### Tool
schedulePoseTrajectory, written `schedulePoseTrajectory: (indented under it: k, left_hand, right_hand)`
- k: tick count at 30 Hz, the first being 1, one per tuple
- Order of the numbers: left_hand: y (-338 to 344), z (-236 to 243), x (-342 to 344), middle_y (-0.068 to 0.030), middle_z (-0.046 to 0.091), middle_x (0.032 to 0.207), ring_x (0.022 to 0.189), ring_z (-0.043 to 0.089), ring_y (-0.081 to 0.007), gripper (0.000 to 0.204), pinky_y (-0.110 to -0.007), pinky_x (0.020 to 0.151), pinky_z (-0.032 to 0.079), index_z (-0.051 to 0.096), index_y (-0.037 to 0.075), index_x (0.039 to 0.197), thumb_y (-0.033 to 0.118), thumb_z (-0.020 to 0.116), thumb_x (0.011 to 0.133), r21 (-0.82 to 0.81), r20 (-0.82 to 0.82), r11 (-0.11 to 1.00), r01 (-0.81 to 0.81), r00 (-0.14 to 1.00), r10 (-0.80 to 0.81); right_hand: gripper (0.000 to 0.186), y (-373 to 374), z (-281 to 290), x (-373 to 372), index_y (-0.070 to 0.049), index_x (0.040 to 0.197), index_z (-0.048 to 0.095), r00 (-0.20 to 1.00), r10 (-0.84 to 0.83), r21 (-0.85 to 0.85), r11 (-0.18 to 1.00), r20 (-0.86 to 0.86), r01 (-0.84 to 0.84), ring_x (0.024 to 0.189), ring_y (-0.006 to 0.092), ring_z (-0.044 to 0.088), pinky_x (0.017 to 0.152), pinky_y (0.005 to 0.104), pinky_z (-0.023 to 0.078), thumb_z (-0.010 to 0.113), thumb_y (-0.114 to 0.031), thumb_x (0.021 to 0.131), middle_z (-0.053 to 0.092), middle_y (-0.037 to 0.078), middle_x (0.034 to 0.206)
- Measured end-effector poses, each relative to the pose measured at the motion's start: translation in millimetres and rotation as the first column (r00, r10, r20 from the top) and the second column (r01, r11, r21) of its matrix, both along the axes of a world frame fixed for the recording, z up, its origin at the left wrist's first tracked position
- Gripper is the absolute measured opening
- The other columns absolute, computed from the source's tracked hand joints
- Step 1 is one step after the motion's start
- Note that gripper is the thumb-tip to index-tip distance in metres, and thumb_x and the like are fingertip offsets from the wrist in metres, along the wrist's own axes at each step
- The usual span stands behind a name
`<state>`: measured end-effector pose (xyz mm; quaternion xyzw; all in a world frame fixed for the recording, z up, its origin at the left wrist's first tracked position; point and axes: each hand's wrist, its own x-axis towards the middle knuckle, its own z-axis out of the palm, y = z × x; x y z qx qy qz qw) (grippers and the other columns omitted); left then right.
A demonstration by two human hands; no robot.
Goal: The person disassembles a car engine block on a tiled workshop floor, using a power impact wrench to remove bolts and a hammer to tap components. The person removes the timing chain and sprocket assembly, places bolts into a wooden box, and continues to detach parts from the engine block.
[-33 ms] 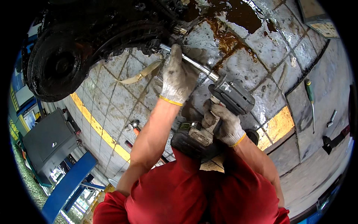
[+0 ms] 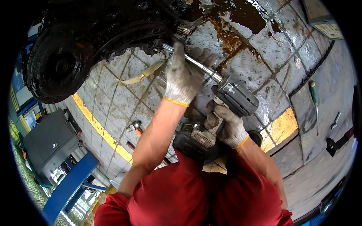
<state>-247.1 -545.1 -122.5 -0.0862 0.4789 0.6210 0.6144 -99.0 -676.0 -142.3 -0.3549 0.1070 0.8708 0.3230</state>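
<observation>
My right hand, in a knitted work glove, is closed around the handle of a cordless impact wrench. From the wrench's nose a shiny metal extension bar runs up and left to the edge of a black, greasy engine. The fastener at the bar's far end is hidden. My left hand, gloved too, lies at the bar's middle. Its thumb crosses over the bar, and the fingers stretch out beneath it, apart and not wrapped round.
Dark oil pools on the tiled floor beyond the bar. A pale strip lies beside the engine. A hammer is left of my left forearm. On the right lie a green-handled screwdriver and a small socket. A grey cabinet stands left.
My left hand has shifted slightly right and its fingers have spread out further under the bar. The impact wrench and my right hand have hardly moved.
</observation>
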Motion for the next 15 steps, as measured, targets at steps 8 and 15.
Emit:
schedulePoseTrajectory:
  k: [8, 15]
  left_hand:
    - [13, -13, -5, 0.0064, 0.028, 0.058, 0.047, 0.023, -0.0104, 0.039, -0.028, 0.045, 0.02, 0.038, 0.022, 0.075, 0.03, 0.062, 0.104, -0.081, 0.178, 0.996, -0.022, 0.983, 0.036]
    - [17, -7, -4, 0.0068, 0.032, 0.056, 0.043, 0.026, -0.0102, 0.042, -0.026, 0.041, 0.024, 0.043, 0.021, 0.066, 0.027, 0.061, 0.103, -0.086, 0.18, 0.996, 0.005, 0.984, 0.01]
  right_hand:
    - [0.026, -1, 6, -2, -0.01, 0.099, 0.059, 0.999, 0.035, -0.065, 0.997, -0.04, -0.037, 0.063, 0.017, 0.05, 0.055, 0.0334, 0.043, 0.071, -0.032, 0.091, 0.05, 0.0, 0.07]
    - [0.027, 2, 9, 1, -0.011, 0.097, 0.058, 0.998, 0.062, -0.059, 0.996, 0.026, -0.06, 0.063, 0.0169, 0.051, 0.053, 0.0326, 0.042, 0.071, -0.034, 0.092, 0.049, 0.0, 0.07]
